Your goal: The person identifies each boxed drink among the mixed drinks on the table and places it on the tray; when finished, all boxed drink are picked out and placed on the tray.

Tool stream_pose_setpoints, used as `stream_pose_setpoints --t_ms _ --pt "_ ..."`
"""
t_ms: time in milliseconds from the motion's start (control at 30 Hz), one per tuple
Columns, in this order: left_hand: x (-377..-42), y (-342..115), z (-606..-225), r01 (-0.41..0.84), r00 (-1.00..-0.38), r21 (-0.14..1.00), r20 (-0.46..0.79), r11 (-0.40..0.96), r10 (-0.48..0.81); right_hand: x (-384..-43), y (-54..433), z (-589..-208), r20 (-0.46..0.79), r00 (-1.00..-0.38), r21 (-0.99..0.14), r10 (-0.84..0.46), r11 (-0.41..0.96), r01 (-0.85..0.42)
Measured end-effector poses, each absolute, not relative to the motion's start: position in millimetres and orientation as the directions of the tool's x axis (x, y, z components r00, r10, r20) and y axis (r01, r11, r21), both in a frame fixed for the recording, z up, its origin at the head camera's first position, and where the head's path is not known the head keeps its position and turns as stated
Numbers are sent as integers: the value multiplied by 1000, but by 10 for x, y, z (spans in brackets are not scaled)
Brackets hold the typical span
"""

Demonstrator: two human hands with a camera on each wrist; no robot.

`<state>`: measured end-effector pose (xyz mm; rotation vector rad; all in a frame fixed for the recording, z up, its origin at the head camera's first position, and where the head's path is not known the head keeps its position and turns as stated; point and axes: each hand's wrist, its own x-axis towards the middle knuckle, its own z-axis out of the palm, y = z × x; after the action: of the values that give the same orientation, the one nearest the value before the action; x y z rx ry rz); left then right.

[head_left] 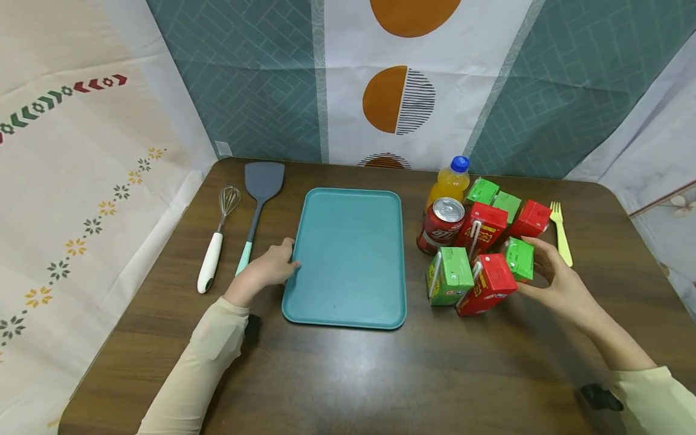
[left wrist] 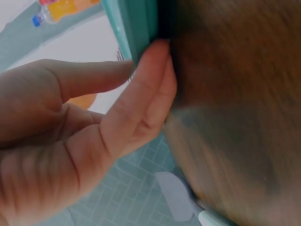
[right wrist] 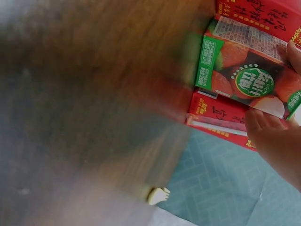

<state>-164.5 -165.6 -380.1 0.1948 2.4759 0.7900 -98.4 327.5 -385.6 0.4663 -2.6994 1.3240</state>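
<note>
At the left edge of a teal tray (head_left: 348,260), my left hand (head_left: 269,264) pinches the rim between thumb and fingers. The left wrist view shows the fingertips against the underside of the tray (left wrist: 136,28). On the right, my right hand (head_left: 565,290) holds a green juice box (head_left: 520,258) between thumb and fingers. Pictures of red fruit cover one side of this juice box (right wrist: 249,77) in the right wrist view. It stands among red juice boxes, one nearer the front (head_left: 492,281) and another behind (head_left: 530,219).
A green juice box (head_left: 450,275), a cola can (head_left: 441,226) and an orange juice bottle (head_left: 451,181) stand right of the tray, with more juice boxes behind. A yellow fork (head_left: 561,232) lies far right. Left of the tray lie a whisk (head_left: 212,257) and a grey spatula (head_left: 263,181).
</note>
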Motion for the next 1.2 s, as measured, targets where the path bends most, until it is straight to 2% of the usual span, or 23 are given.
stream_pose_setpoints --t_ms 233,467,633,833,967,1067,1200 --pt "-1663 -1629 -3811 36 -847 552 -425 833 318 -961 3303 -3841 144 -970 -750 -197 618 -237" --pt "-1659 -1629 -3807 40 -833 552 -441 833 333 -987 3296 -3827 193 -969 -809 -151 535 -245" --pt "-1664 -1636 -3828 43 -832 544 -445 838 332 -956 3297 -3704 173 -979 -845 -108 494 -204" --pt "-1676 -1647 -3862 39 -830 558 -444 829 338 -824 3299 -3496 182 -982 -950 -56 245 -191" --pt "-1681 -1654 -3865 35 -827 555 -451 831 336 -752 3274 -3333 224 -975 -947 0 239 -217" --pt "-1681 -1652 -3866 39 -823 549 -456 835 338 -699 3263 -3205 300 -954 -929 3 226 -292" --pt "-1682 -1648 -3869 47 -819 544 -459 838 344 -643 3239 -3029 410 -910 -908 -56 66 -413"
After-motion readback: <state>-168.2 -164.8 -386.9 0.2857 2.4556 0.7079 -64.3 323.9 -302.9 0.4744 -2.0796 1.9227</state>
